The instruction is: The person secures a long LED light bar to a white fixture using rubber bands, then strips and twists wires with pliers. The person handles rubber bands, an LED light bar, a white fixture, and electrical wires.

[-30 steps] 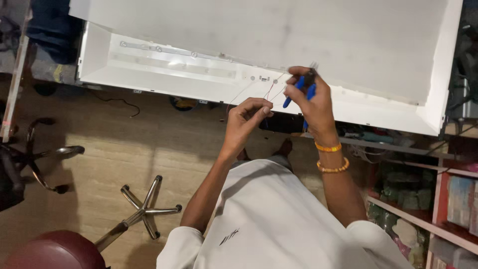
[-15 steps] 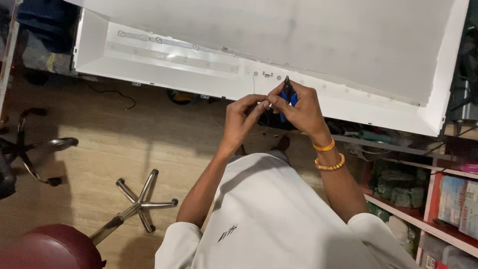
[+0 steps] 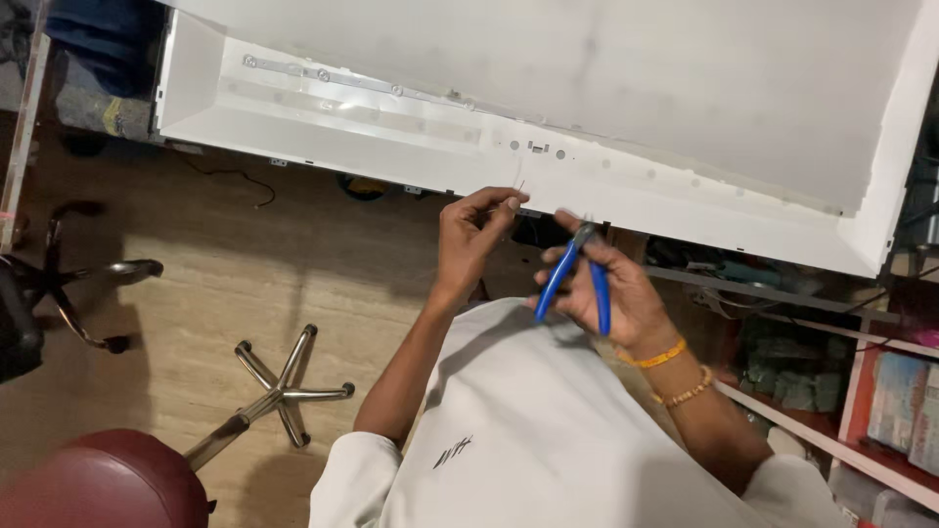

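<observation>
Your right hand [image 3: 611, 288] grips the blue-handled cutters [image 3: 577, 274], tips up. Your left hand [image 3: 474, 230] pinches a thin wire [image 3: 522, 188], barely visible, at the white panel's [image 3: 685, 78] near edge. Snip carelessly and you could nick your fingertips or drop the wire.

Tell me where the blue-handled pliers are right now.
In the head view, the blue-handled pliers sit in the right hand, right of centre, just below the white panel's lower edge, beside the left hand.
</observation>
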